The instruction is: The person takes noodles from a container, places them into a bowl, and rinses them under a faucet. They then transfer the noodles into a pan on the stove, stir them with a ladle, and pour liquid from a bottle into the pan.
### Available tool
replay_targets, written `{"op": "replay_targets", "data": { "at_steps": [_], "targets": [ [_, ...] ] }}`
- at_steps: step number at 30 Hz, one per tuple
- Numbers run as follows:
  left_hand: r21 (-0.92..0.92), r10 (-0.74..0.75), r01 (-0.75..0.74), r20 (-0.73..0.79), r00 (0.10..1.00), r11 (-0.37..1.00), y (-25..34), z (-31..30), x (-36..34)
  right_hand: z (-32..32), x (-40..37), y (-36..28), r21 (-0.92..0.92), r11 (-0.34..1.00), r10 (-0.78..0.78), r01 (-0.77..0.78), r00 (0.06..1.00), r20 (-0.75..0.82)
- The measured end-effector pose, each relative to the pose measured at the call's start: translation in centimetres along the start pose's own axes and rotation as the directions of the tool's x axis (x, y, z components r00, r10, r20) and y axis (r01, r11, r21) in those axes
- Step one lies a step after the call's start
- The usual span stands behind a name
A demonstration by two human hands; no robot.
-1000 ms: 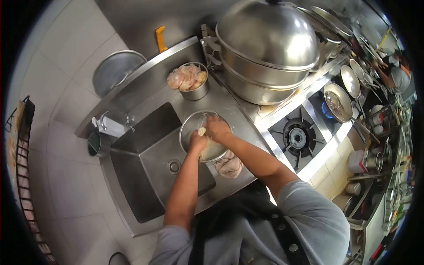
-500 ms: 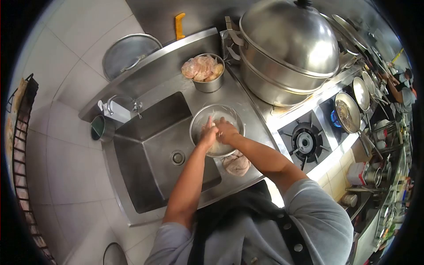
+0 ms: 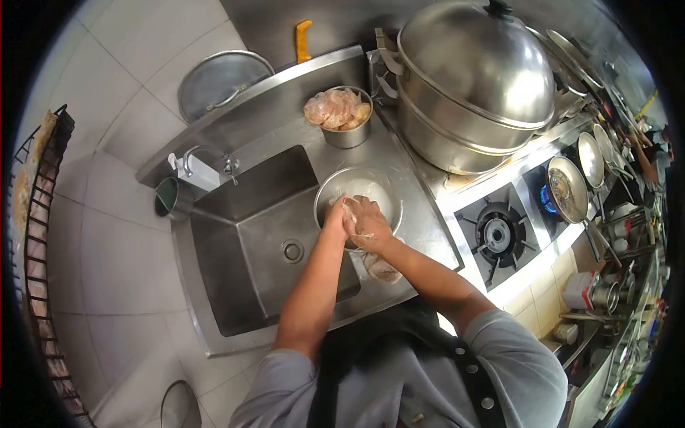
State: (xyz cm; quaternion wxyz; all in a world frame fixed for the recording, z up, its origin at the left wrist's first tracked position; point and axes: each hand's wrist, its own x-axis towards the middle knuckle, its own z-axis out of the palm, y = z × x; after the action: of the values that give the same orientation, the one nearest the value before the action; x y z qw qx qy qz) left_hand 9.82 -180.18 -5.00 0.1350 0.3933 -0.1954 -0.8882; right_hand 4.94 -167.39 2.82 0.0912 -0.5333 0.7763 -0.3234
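Steel tabletop [image 3: 421,228] all round us, one sink [image 3: 242,235] sunk into it on the left. Nearest, one lump of raw meat [image 3: 382,269] lies on the tabletop, right against the bowl's near side. Then the one steel bowl [image 3: 382,187], with both hands over it. The right hand [image 3: 369,222] has its grip curled shut round a pale piece [image 3: 351,211]. The left hand [image 3: 333,217] is pressed against the same piece, and whether those fingers wrap it, we cannot tell. We judge this a rubbing or rinsing step. It looks slippery, so the next move calls for a firm hold, low over the bowl. Further on: one small pot [image 3: 349,137] heaped with raw pieces, one big lidded steamer [image 3: 471,78], one unlit burner [image 3: 496,234], two pans [image 3: 567,187].
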Motion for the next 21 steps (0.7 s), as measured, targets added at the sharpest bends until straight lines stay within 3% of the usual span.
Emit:
{"op": "replay_targets", "data": {
  "at_steps": [3, 5, 6, 9, 10, 12, 14, 17, 18, 20, 21],
  "targets": [
    [0.017, 0.034, -0.033, -0.018, 0.999, 0.999, -0.2, 0.6, 0.1, 0.0, 0.4, -0.8, 0.007, 0.996, 0.086, -0.086, 0.996, -0.005],
    [0.186, 0.185, -0.163, -0.112, 0.976, 0.969, 0.0, 1.4, -0.6, -0.4, 1.0, -1.2, 0.013, 0.993, 0.120, -0.120, 0.992, -0.034],
    [0.182, 0.186, -0.164, -0.114, 0.976, 0.969, -0.1, 1.7, -1.0, -0.7, 1.2, -1.3, 0.029, 0.977, 0.209, -0.209, 0.978, -0.005],
    [0.468, 0.428, -0.316, -0.153, 0.891, 0.825, -0.1, 4.4, -3.8, -1.4, 2.7, -0.2, 0.049, 0.939, 0.339, -0.340, 0.940, 0.041],
    [0.467, 0.425, -0.313, -0.154, 0.892, 0.827, -0.5, 4.4, -3.7, -1.6, 3.1, 0.6, 0.057, 0.920, 0.385, -0.388, 0.921, 0.062],
    [0.864, 0.714, -0.431, 0.128, 0.689, 0.261, -1.4, 3.3, -2.7, -1.6, 3.8, 2.5, 0.050, 0.917, 0.392, -0.396, 0.917, 0.073],
    [0.898, 0.664, -0.382, 0.149, 0.732, 0.219, -1.3, 2.7, -2.4, -0.6, 4.6, 5.3, 0.038, 0.921, 0.379, -0.387, 0.916, 0.134],
    [0.957, 0.466, -0.290, 0.262, 0.845, -0.013, -1.2, 0.7, -1.6, 2.4, 5.2, 10.1, -0.012, 0.959, 0.278, -0.284, 0.928, 0.248],
    [0.957, 0.466, -0.289, 0.261, 0.845, -0.012, -1.0, 0.9, -2.1, 3.1, 5.3, 10.9, -0.064, 0.975, 0.222, -0.212, 0.929, 0.296],
    [0.951, 0.581, -0.189, 0.299, 0.757, -0.244, -0.3, 1.8, -3.8, -1.2, 3.8, 6.5, -0.129, 0.971, 0.231, -0.202, 0.932, 0.279],
    [0.953, 0.582, -0.186, 0.295, 0.757, -0.241, 0.2, 1.9, -4.0, -3.0, 2.7, 4.1, -0.193, 0.962, 0.242, -0.195, 0.935, 0.260]
  ]
}}
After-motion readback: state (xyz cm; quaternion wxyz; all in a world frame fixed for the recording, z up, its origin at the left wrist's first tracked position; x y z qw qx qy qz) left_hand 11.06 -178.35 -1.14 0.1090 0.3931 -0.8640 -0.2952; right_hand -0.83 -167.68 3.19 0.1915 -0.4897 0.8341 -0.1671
